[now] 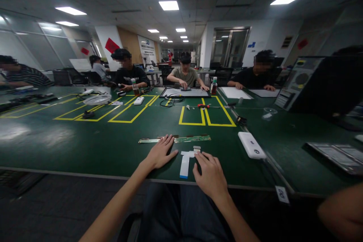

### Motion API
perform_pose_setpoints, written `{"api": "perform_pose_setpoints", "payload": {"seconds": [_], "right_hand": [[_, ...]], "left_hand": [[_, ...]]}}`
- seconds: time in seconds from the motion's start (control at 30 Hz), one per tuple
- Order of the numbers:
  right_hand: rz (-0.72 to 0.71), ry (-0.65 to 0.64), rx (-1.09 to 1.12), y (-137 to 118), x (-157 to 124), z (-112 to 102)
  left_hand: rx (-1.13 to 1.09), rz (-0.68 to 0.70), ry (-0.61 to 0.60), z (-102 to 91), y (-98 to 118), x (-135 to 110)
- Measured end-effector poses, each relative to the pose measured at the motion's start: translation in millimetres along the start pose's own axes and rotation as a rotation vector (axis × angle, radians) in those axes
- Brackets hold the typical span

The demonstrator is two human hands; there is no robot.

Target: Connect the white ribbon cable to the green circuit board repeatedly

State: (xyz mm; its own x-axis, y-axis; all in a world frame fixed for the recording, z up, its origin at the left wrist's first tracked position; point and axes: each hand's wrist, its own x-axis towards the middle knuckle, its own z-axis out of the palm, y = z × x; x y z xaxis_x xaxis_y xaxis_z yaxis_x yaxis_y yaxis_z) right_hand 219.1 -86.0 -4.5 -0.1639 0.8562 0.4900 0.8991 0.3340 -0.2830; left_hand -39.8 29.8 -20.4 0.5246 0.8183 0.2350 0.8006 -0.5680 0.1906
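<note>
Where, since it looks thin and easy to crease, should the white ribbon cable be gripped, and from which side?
Probably at the blue end of the white ribbon cable, coming from the near table edge. The strip lies flat and points at that edge, between the left hand and right hand, whose fingertips sit by its far end.

Left hand (160, 155): we see it flat on the green table (85, 143), fingers spread, tips at the long circuit strip (193, 138).
Right hand (210, 174): fingers bent, tips at the upper end of the white ribbon cable (185, 164); we can't tell whether it grips.
Cable: between both hands, blue end toward the table edge.
White device (252, 145): right of the hands, apart.
Far side: yellow tape outlines (207, 116), people seated.
</note>
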Motion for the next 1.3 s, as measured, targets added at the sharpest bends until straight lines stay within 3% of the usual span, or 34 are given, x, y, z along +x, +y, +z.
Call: {"api": "perform_pose_setpoints", "payload": {"seconds": [0.17, 0.33, 0.57, 0.7, 1.13, 1.3], "right_hand": [[0.007, -0.006, 0.004, -1, 0, -2], [0.007, -0.014, 0.006, -2, 1, -4], [-0.028, -0.039, -0.022, 0, 2, -3], [-0.047, -0.117, -0.042, 2, 4, 0], [-0.05, -0.174, -0.056, 1, 5, 0], [-0.155, -0.217, -0.013, 3, 9, 1]], "left_hand": [[-0.079, 0.101, -0.033, -0.7, 26, 2], [-0.101, 0.134, -0.063, -5.5, 30, -4], [-0.116, 0.221, 0.002, -18.5, 42, -6], [-0.161, 0.322, -0.092, -22.7, 47, -4], [-0.115, 0.254, -0.119, -20.6, 49, 0], [-0.093, 0.256, -0.115, -19.3, 49, 0]]}}
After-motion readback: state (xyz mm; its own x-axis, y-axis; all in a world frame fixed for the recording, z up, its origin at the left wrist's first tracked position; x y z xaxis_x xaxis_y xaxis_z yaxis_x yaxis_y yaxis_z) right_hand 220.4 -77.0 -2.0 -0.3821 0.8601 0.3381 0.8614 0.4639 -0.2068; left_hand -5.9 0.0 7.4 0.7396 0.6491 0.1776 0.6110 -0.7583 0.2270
